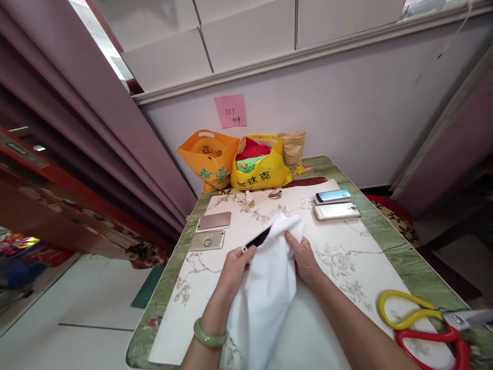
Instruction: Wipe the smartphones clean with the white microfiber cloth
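My left hand [233, 267] is closed around the near end of a phone [259, 238] with a dark screen and a light edge. Held up over the middle of the table, the phone is tilted and mostly covered by a white cloth [271, 288]. Closed on that cloth at the phone's far right side is my right hand [305, 257], thumb pressed on the fabric. The cloth hangs down between my forearms toward the front edge. A green bangle [210, 336] circles my left wrist.
Phones lie at the left [213, 221] and right [333, 196] on a floral sheet [169, 334]. Large scissors [427, 321] rest at the front right. A small bottle [250, 199], an orange bag [208, 156], a yellow bag [262, 177] and a brown pouch [293, 148] stand farther back.
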The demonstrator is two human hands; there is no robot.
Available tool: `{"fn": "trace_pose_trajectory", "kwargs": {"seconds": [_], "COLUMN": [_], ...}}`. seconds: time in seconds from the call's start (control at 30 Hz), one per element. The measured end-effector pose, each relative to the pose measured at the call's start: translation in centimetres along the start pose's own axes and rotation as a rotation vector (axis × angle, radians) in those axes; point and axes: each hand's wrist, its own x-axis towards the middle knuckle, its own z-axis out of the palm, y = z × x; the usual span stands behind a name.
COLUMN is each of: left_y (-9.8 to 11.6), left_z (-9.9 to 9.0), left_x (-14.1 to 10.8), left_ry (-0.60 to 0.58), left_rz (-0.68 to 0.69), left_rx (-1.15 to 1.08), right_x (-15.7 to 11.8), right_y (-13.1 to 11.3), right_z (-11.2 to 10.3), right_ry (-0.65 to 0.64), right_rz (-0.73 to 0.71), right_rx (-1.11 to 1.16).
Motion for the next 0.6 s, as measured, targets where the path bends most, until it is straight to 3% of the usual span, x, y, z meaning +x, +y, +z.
{"fn": "trace_pose_trajectory", "kwargs": {"seconds": [0.1,0.2,0.33,0.6], "left_y": [0.9,0.8,-0.2,-0.3], "left_z": [0.0,0.6,1.0,-0.1], "left_x": [0.4,0.4,0.2,0.2], "left_ry": [0.269,0.333,0.224,0.014], "left_rz": [0.09,0.148,0.152,0.096], "left_rx": [-0.285,-0.464,-0.452,-0.187], "right_x": [-0.7,-1.1,-1.1,-1.1], "right_y": [0.2,0.4,0.2,-0.4], "right_z": [0.3,0.3,0.1,0.4], "right_ry": [-0.158,-0.291,-0.275,-0.174], "right_rz": [-0.03,-0.081,-0.071,0.03], "right_rx": [-0.138,-0.291,-0.326,-0.139]}}
